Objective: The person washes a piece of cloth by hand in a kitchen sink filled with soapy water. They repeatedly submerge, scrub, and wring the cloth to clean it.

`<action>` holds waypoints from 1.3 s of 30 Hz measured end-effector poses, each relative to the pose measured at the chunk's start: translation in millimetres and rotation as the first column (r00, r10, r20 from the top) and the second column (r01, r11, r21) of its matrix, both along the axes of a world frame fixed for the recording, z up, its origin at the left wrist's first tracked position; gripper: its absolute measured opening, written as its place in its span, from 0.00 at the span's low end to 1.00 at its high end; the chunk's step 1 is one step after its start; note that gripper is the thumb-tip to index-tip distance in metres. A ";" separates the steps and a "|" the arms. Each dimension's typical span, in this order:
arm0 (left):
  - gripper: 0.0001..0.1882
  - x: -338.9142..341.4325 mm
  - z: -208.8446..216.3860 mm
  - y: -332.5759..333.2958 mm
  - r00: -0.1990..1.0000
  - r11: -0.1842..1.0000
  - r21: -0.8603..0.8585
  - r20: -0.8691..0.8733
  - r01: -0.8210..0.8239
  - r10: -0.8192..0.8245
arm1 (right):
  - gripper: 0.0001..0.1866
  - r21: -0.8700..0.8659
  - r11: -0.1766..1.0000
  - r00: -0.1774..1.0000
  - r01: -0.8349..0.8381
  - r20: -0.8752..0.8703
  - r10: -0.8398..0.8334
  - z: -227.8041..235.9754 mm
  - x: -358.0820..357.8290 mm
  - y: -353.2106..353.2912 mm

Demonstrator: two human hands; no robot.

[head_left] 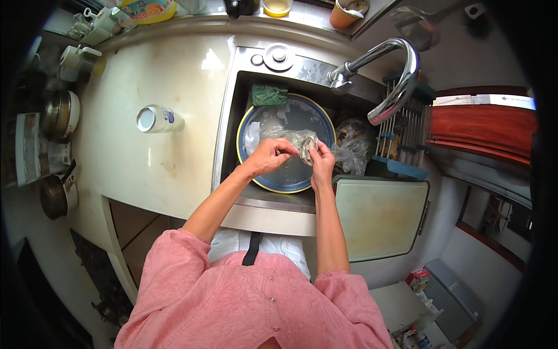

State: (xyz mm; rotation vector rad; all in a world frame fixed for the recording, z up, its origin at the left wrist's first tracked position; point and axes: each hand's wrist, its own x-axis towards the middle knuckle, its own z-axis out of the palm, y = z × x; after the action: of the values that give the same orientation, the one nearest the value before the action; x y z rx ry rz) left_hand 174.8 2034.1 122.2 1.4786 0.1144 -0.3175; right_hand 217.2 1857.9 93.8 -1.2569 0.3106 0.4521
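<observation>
Both my hands are over a round basin (240, 145) with a yellow rim, which sits in the sink (229, 116). Between them is a crumpled, translucent plastic bag (304, 139), wet-looking and bunched up. My right hand (321, 163) grips its gathered right side with thumb and fingers. My left hand (268, 158) is closed in a pinch at the bag's left side; the fingertips partly hide what they hold. Greyish water (299, 116) shows in the basin. At its far edge lies a green scouring pad (269, 95).
A chrome faucet (407, 70) arches over the sink's right side. Right of the basin are a filled clear plastic bag (353, 142) and a metal rack (401, 128). A cutting board (378, 215) lies nearer on the right. On the left counter stands a lidded jar (160, 119).
</observation>
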 end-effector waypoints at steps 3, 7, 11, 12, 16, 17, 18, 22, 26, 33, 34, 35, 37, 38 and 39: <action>0.12 7.8 13.9 3.4 0.999 0.999 -0.008 0.013 0.042 -0.042 | 0.20 0.051 0.990 0.991 -0.135 0.033 0.133 23.2 4.2 1.9; 0.15 12.1 29.0 8.8 0.995 0.997 -0.056 0.089 0.059 -0.054 | 0.30 -0.029 0.962 0.956 -0.270 0.114 0.272 42.4 3.2 7.5; 0.18 18.7 41.6 14.8 0.989 0.985 -0.128 0.103 0.117 -0.104 | 0.29 -0.157 0.938 0.928 -0.309 0.167 0.334 34.9 1.0 11.8; 0.19 20.5 47.4 18.3 0.990 0.980 -0.151 0.058 0.133 -0.125 | 0.23 -0.205 0.936 0.926 -0.286 0.191 0.325 38.9 1.4 16.5; 0.17 23.0 54.5 28.1 0.993 0.972 -0.209 -0.017 0.107 -0.113 | 0.13 -0.085 0.929 0.909 -0.360 0.195 0.370 57.0 2.4 24.9; 0.16 23.7 52.0 30.5 0.995 0.971 -0.222 -0.012 0.093 -0.098 | 0.11 -0.169 0.916 0.894 -0.363 0.214 0.393 54.7 3.7 24.5; 0.11 24.7 51.8 32.6 0.997 0.993 -0.101 0.047 0.066 -0.061 | 0.09 -0.253 0.898 0.880 -0.360 0.229 0.417 55.2 4.2 24.7; 0.12 25.4 51.1 36.1 0.991 0.958 0.254 -0.015 0.136 -0.136 | 0.08 -0.290 0.908 0.904 -0.302 0.215 0.369 57.2 4.6 23.6; 0.16 17.1 37.0 34.4 0.962 0.765 0.609 0.015 0.208 -0.273 | 0.09 -0.437 0.848 0.869 -0.300 0.241 0.432 51.6 6.3 22.5; 0.09 13.0 33.4 56.6 0.967 0.866 0.447 -0.214 0.223 -0.138 | 0.09 -0.442 0.872 0.914 -0.213 0.225 0.337 57.9 15.0 1.6; 0.09 9.2 25.6 60.2 0.990 0.875 0.464 -0.033 0.138 -0.138 | 0.09 -0.443 0.870 0.922 -0.216 0.199 0.331 51.6 15.3 -3.7; 0.09 8.2 21.4 61.6 0.991 0.940 0.316 -0.058 0.132 -0.119 | 0.09 -0.438 0.873 0.921 -0.212 0.209 0.329 46.0 14.8 -7.0; 0.09 9.0 15.9 64.0 0.989 0.996 0.000 -0.114 0.092 -0.092 | 0.09 -0.428 0.879 0.916 -0.209 0.228 0.329 42.9 14.7 -8.5; 0.09 10.0 13.0 63.0 0.988 0.995 -0.033 -0.118 0.098 -0.101 | 0.09 -0.374 0.900 0.928 -0.223 0.202 0.314 41.3 13.5 -9.2; 0.09 9.9 12.4 61.2 0.993 0.995 -0.067 -0.090 0.072 -0.077 | 0.09 -0.317 0.918 0.938 -0.236 0.172 0.300 46.1 10.8 -5.9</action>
State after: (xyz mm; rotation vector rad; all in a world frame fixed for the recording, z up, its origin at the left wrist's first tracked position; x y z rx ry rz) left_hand 184.6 2095.3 134.5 1.4076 0.1222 -0.4464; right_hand 228.0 1852.0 139.9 -1.6363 0.0137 0.5112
